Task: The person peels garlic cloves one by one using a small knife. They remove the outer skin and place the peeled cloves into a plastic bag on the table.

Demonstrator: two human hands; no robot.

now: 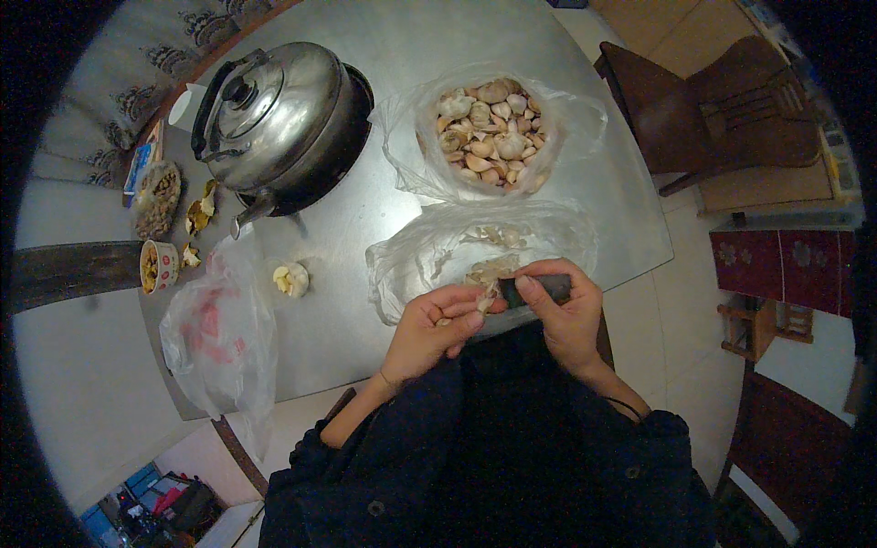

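Note:
My left hand (435, 329) pinches a garlic clove (485, 301) with loose, papery skin. In my right hand (565, 308) is a dark-handled tool (538, 290), probably a small knife; its tip meets the clove and its blade cannot be made out. Both hands are above the near edge of a spread clear plastic bag (411, 257) with garlic skins (503, 236) on it. Beyond it stands an open plastic bag (404, 154) full of unpeeled garlic cloves and bulbs (490, 137). To the left, a small clear container (296, 279) holds peeled cloves.
A large metal kettle (288, 116) rests on a dark round burner or recess in the metal table (329, 329). At the left lie a crumpled plastic bag (219, 329), a paper cup (164, 267), peel pieces (200, 212) and a bag of nuts or similar (157, 198). A wooden chair (658, 116) stands right.

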